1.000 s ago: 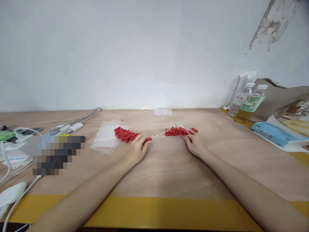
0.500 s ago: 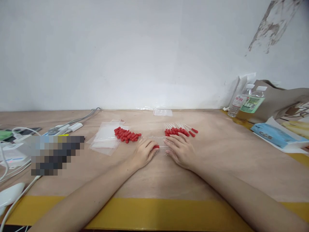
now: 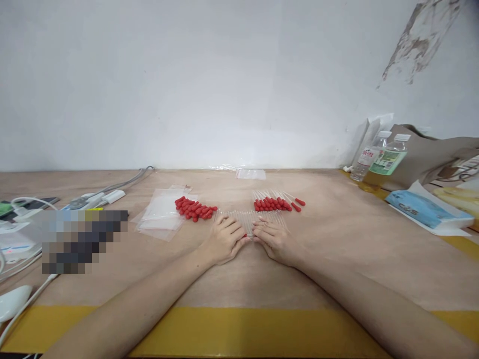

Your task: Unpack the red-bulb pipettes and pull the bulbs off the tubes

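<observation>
My left hand [image 3: 227, 241] is closed in a pinch on a red rubber dropper bulb [image 3: 245, 235], mostly covered by my fingers. Facing it, my right hand [image 3: 275, 241] has its fingers together on a thin clear dropper tube [image 3: 250, 236], whose short visible part meets the bulb between the hands. A row of clear dropper tubes [image 3: 245, 216] lies side by side just behind and partly under both hands. Behind my left hand is a pile of loose red bulbs [image 3: 194, 209]. Beyond my right hand lie several droppers [image 3: 273, 203] with red bulbs on them, tips pointing to the wall.
Clear plastic bags [image 3: 160, 212] lie left of the bulb pile. A white packet [image 3: 250, 174] lies by the wall. Chargers and cables [image 3: 93, 199] crowd the left side. Two bottles [image 3: 389, 159] and a blue tissue pack [image 3: 422, 207] stand at the right.
Both hands have drawn closer together and slightly nearer to me. The red bulb has moved right and down with my left hand, and more of the tube row shows.
</observation>
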Available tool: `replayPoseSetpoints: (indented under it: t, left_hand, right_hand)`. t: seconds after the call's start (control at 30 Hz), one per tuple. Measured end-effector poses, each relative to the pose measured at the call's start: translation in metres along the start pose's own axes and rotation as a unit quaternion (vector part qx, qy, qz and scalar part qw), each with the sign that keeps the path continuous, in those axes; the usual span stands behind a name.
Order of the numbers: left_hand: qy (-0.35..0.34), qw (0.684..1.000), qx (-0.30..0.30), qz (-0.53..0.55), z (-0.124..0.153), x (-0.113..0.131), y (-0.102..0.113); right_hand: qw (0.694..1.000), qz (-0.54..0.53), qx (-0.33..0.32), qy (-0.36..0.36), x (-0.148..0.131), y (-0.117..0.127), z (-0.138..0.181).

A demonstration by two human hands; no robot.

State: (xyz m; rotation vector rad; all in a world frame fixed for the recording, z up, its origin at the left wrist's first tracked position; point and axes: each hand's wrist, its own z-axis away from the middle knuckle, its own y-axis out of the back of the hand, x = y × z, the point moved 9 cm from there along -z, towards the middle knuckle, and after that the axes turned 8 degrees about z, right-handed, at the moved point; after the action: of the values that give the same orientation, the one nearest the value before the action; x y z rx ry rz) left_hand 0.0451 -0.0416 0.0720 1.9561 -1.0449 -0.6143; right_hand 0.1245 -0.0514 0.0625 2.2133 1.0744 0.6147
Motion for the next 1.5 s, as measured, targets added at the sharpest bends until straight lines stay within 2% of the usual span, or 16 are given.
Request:
replayPoseSetpoints:
  t: [0.2, 0.3, 0.37, 0.47, 0.57, 0.67, 0.77, 0.87, 0.97, 1.03, 1.13, 1.23, 1.5]
  left_hand:
    - [0.010, 1.000, -0.009, 0.000, 0.003, 0.004, 0.002]
    - [0.030, 0.999, -0.015, 0.010, 0.010, -0.007, 0.005]
    - [0.073, 0.997, -0.008, 0.008, 0.017, -0.026, 0.012]
    - [0.157, 0.987, 0.021, 0.009, 0.028, -0.061, 0.025]
    - [0.238, 0.967, 0.063, 0.059, 0.034, -0.091, 0.037]
    - [0.347, 0.922, 0.135, 0.103, 0.048, -0.125, 0.054]
    - [0.400, 0.894, 0.170, 0.110, 0.060, -0.150, 0.066]
    - [0.406, 0.891, 0.176, 0.103, 0.065, -0.161, 0.071]
    - [0.392, 0.899, 0.174, 0.084, 0.061, -0.155, 0.069]
    - [0.349, 0.925, 0.141, 0.058, 0.051, -0.141, 0.062]
    - [0.262, 0.963, 0.055, -0.002, 0.036, -0.117, 0.044]
    - [0.225, 0.972, 0.012, -0.063, 0.033, -0.107, 0.033]
    - [0.209, 0.973, 0.019, -0.098, 0.036, -0.104, 0.036]
  right_hand:
    - [0.999, 0.038, -0.010, 0.027, -0.009, 0.003, -0.001]
    - [0.998, 0.051, -0.001, 0.037, -0.002, 0.009, 0.006]
    - [0.998, 0.061, 0.024, 0.009, 0.015, 0.019, 0.013]
    - [0.989, 0.091, 0.069, -0.098, 0.050, 0.036, 0.023]
    - [0.976, 0.145, 0.034, -0.162, 0.065, 0.034, 0.023]
    - [0.960, 0.189, -0.017, -0.208, 0.070, 0.022, 0.021]
    - [0.955, 0.177, -0.049, -0.233, 0.072, 0.010, 0.020]
    - [0.955, 0.156, -0.038, -0.249, 0.073, 0.007, 0.020]
    - [0.956, 0.159, -0.013, -0.246, 0.070, 0.011, 0.018]
    - [0.957, 0.169, -0.001, -0.236, 0.067, 0.013, 0.016]
    - [0.958, 0.181, 0.000, -0.222, 0.063, 0.015, 0.015]
    - [0.960, 0.184, -0.010, -0.211, 0.060, 0.013, 0.015]
    - [0.968, 0.167, -0.044, -0.181, 0.053, 0.008, 0.013]
